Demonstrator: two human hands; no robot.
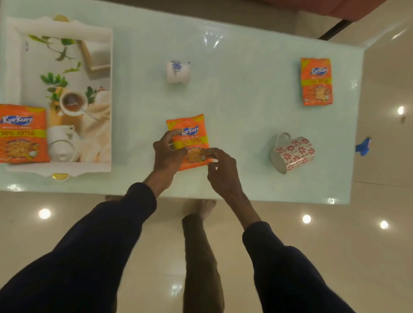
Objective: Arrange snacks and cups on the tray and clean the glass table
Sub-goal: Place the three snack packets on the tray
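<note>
Frosted pale glass table (pixel 244 49) fills my view, with glossy floor tiles around it. Both hands meet on the middle Kurkure packet (pixel 189 135). I have the left hand (pixel 167 153) curled over its left edge and the right hand (pixel 222 171) pinching its near right corner.

The packet sits at the table's near middle, whether lifted or resting I cannot tell. Its long axis runs away from me, with the top leaning a little left. It is orange with a blue logo and a yellow-green band, and looks flat and crinkly.

The printed tray (pixel 60 29) lies well off to the left, so the left hand is the nearer carrier. A tray-corner Kurkure packet (pixel 16 134) already overlaps its near left rim.

Beyond lie a blue-flowered cup (pixel 178 72) and a red-flowered mug (pixel 292 153), both on their sides, and a far Kurkure packet (pixel 317 82) at the right.
</note>
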